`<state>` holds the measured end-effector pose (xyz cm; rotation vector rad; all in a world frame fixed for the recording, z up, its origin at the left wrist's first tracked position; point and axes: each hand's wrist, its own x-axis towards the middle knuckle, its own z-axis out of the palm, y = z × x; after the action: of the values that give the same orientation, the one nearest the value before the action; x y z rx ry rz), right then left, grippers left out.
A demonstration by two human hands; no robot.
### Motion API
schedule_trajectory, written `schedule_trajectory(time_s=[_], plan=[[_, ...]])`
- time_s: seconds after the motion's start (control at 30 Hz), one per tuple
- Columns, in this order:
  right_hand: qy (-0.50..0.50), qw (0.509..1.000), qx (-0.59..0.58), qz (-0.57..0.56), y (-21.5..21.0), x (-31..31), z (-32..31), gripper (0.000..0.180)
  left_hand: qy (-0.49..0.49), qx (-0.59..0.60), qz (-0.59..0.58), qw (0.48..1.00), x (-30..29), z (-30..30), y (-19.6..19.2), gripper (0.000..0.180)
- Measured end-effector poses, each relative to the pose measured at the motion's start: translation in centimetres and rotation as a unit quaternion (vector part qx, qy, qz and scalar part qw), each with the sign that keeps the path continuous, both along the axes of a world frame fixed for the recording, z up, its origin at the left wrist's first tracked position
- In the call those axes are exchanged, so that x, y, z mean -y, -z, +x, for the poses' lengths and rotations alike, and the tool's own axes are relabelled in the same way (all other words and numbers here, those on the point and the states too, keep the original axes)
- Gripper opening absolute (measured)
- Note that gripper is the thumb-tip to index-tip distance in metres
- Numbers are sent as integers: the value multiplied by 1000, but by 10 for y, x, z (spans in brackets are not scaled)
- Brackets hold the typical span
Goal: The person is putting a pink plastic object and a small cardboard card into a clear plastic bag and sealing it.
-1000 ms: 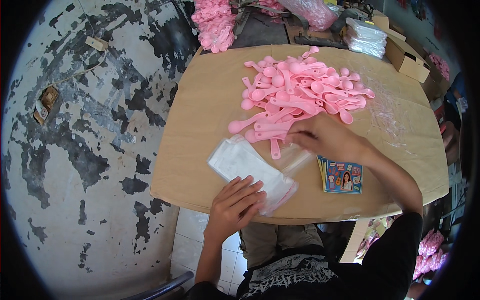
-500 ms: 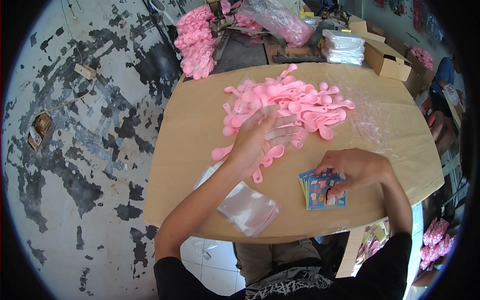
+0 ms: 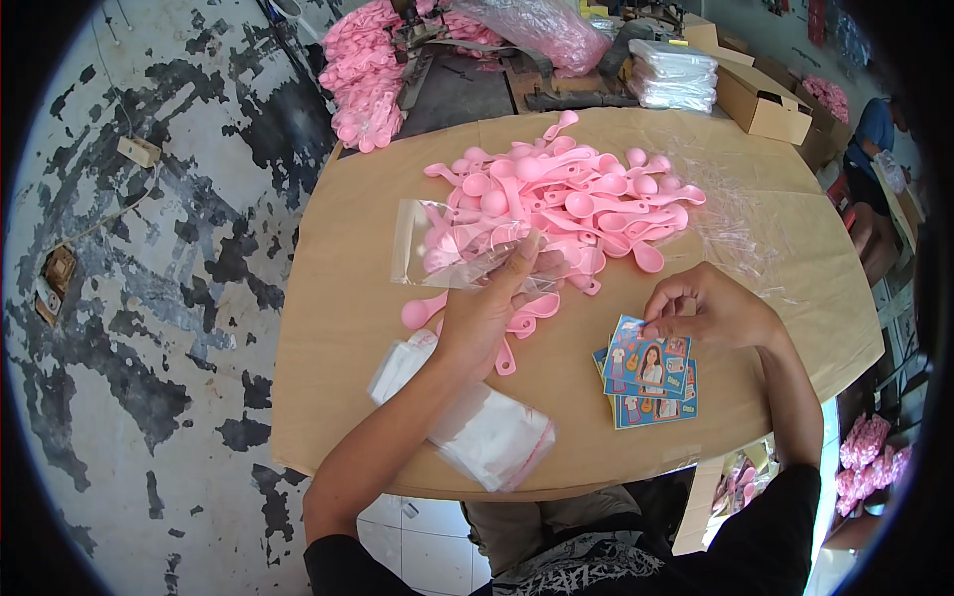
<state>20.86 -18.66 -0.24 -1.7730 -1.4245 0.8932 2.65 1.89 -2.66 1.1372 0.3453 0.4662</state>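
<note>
A clear plastic bag is pinched in my left hand, spread toward the left over a heap of pink measuring spoons. My right hand grips the upper edge of a blue printed card between thumb and fingers. That card is tilted above a small stack of similar cards, covering much of it. Left of the cards, a pile of clear flat bags lies near the table's front edge, partly under my left forearm.
Brown paper covers the table. Behind it are bundled pink spoons, a stack of wrapped clear bags and a cardboard box. Thin clear plastic scraps lie at the right. Another person sits at the far right.
My right hand has drawn the top card up from the stack. My left hand has turned, and the clear bag in it now shows plainly, stretched out to the left.
</note>
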Motion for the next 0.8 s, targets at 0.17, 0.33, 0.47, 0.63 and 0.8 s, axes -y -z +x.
schedule_trajectory(time_s=[0.17, 0.33, 0.47, 0.63, 0.8], plan=[[77, 984, 12, 161, 11, -4, -2, 11, 11, 15, 9, 1000, 4, -1, 2, 49], [161, 981, -14, 106, 9, -15, -25, 13, 29, 8, 29, 999, 10, -3, -2, 58], [158, 967, -26, 197, 21, -27, -36, 15, 19, -5, 56, 998, 13, -1, 2, 58], [204, 947, -27, 247, 13, -20, -22, 15, 18, 70, 58, 996, 8, -3, 1, 51], [183, 959, -41, 213, 24, -24, -16, 15, -30, 55, 8, 998, 8, -3, 1, 40]])
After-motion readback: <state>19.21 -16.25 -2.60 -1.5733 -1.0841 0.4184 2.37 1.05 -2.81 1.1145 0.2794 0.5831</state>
